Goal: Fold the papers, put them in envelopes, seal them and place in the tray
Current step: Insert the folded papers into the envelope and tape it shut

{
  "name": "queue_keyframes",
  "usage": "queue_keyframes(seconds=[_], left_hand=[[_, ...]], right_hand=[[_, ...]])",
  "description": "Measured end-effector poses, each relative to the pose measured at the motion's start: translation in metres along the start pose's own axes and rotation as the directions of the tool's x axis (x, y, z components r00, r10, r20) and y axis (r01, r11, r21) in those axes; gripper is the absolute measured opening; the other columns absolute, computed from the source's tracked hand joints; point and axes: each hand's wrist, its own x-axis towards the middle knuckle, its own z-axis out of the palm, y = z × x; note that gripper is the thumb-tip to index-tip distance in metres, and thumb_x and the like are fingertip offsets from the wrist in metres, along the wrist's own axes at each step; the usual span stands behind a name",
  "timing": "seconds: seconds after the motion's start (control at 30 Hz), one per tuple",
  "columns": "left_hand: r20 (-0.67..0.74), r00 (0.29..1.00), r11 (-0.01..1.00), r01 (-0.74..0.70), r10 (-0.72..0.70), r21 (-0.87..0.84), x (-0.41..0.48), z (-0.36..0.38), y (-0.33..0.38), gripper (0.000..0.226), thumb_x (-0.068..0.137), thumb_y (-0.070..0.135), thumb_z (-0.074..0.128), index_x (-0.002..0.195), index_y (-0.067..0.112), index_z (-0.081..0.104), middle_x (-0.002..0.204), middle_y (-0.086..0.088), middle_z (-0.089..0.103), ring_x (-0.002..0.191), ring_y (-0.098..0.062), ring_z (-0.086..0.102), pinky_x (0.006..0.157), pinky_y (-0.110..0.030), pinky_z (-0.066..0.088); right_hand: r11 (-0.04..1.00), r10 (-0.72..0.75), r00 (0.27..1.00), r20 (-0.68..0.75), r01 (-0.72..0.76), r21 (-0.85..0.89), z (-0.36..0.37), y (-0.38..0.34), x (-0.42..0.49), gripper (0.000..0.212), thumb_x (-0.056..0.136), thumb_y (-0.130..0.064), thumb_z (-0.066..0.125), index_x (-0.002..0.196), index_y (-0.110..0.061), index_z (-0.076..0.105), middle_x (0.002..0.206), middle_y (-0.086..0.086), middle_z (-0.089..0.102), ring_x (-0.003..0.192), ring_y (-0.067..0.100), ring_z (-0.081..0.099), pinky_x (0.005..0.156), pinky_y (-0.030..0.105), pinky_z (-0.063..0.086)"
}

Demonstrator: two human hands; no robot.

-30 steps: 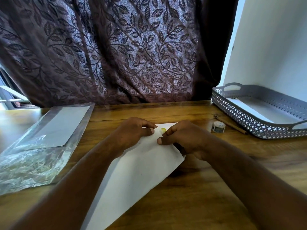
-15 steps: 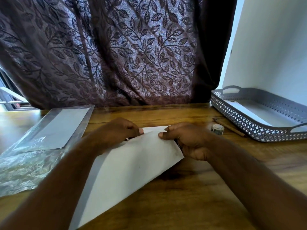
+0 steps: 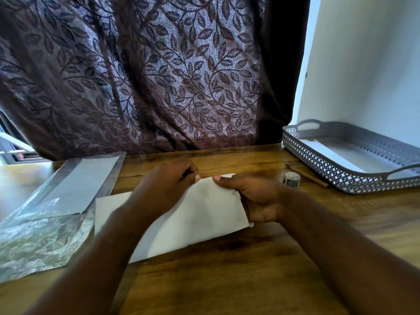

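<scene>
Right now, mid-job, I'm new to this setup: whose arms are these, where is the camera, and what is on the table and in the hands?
No machine here: a person works with bare hands, and the single picture comes from a camera worn on their head, looking forward and down. The left hand and right hand both grip a white paper envelope near its far edge, over the brown wooden table. At the left lies a clear plastic packet. At the right are a small roll of tape, a thin brown stick and a grey perforated plastic tray with something flat and white inside.
</scene>
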Motion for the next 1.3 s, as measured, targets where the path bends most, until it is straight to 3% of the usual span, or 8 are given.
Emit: queue_keyframes(seconds=[0.13,0.27,0.47,0.6,0.87,1.07,1.2,1.3], left_hand=[[-0.158,0.966,0.962,-0.169,0.205,0.213,-0.003,-0.006,0.002,0.042,0.095,0.063,0.042,0.115,0.032,0.062,0.109,0.008,0.069,0.101,-0.017,0.063,0.088,-0.036,0.047],[-0.121,0.92,0.851,-0.286,0.372,0.441,-0.006,-0.004,0.005,0.089,0.084,0.085,0.037,0.145,0.021,0.048,0.14,0.002,0.055,0.133,-0.02,0.048,0.121,-0.051,0.022],[-0.062,0.912,0.792,-0.318,0.407,0.521,-0.007,0.005,0.011,0.125,0.066,0.099,0.036,0.158,0.015,0.027,0.151,-0.005,0.043,0.142,-0.028,0.038,0.118,-0.066,0.011],[-0.032,0.908,0.785,-0.343,0.417,0.516,-0.007,0.008,0.008,0.123,0.062,0.094,0.05,0.158,0.02,0.026,0.152,-0.007,0.042,0.143,-0.03,0.038,0.119,-0.063,0.015],[-0.099,0.904,0.821,-0.325,0.415,0.47,-0.008,0.002,0.0,0.102,0.075,0.078,0.052,0.159,0.029,0.022,0.143,0.002,0.049,0.128,-0.023,0.048,0.105,-0.046,0.032],[-0.121,0.958,0.845,-0.164,0.259,0.509,-0.008,-0.011,-0.027,0.118,0.062,0.071,0.068,0.16,0.03,0.016,0.142,0.001,0.047,0.127,-0.025,0.046,0.106,-0.052,0.034],[-0.149,0.98,0.873,-0.042,0.13,0.486,-0.008,-0.016,-0.04,0.128,0.054,0.07,0.077,0.158,0.033,0.013,0.146,0.0,0.044,0.128,-0.032,0.049,0.105,-0.058,0.037],[-0.144,0.985,0.887,-0.02,0.098,0.461,-0.008,-0.016,-0.044,0.131,0.054,0.073,0.076,0.159,0.036,0.007,0.15,0.0,0.041,0.13,-0.033,0.047,0.105,-0.059,0.036]], right_hand=[[0.987,-0.118,0.993,0.003,0.117,0.109,-0.005,-0.004,-0.001,0.047,0.089,-0.046,0.062,0.119,-0.013,0.075,0.126,0.015,0.07,0.108,0.031,0.071,0.091,0.047,0.058],[0.957,-0.211,0.977,-0.009,0.208,0.202,-0.012,-0.009,-0.004,0.046,0.092,-0.044,0.059,0.121,-0.011,0.074,0.127,0.019,0.069,0.109,0.034,0.071,0.087,0.047,0.06],[0.931,-0.28,0.96,0.01,0.269,0.248,-0.011,-0.011,-0.006,0.043,0.092,-0.046,0.057,0.115,-0.016,0.077,0.121,0.014,0.073,0.105,0.029,0.073,0.082,0.044,0.061],[0.908,-0.336,0.936,0.107,0.291,0.301,-0.012,-0.013,-0.006,0.059,0.089,-0.052,0.061,0.135,-0.015,0.064,0.131,0.013,0.068,0.118,0.029,0.067,0.097,0.046,0.056],[0.909,-0.381,0.917,0.117,0.348,0.229,-0.02,-0.014,-0.007,0.059,0.083,-0.045,0.069,0.128,-0.007,0.069,0.126,0.02,0.069,0.114,0.034,0.067,0.102,0.053,0.051],[0.808,-0.516,0.839,-0.172,0.544,0.228,-0.044,-0.016,0.004,0.038,0.094,-0.031,0.06,0.114,-0.003,0.073,0.112,0.019,0.074,0.096,0.029,0.073,0.085,0.042,0.061],[0.849,-0.528,0.648,-0.55,0.421,-0.319,-0.062,-0.001,0.021,0.021,0.102,-0.014,0.054,0.095,-0.008,0.073,0.094,0.013,0.077,0.075,0.022,0.069,0.063,0.034,0.057],[0.586,-0.686,0.543,-0.486,0.016,-0.81,-0.066,0.009,0.035,0.007,0.095,-0.021,0.066,0.097,-0.018,0.073,0.098,-0.002,0.073,0.08,0.009,0.061,0.071,0.03,0.05]])
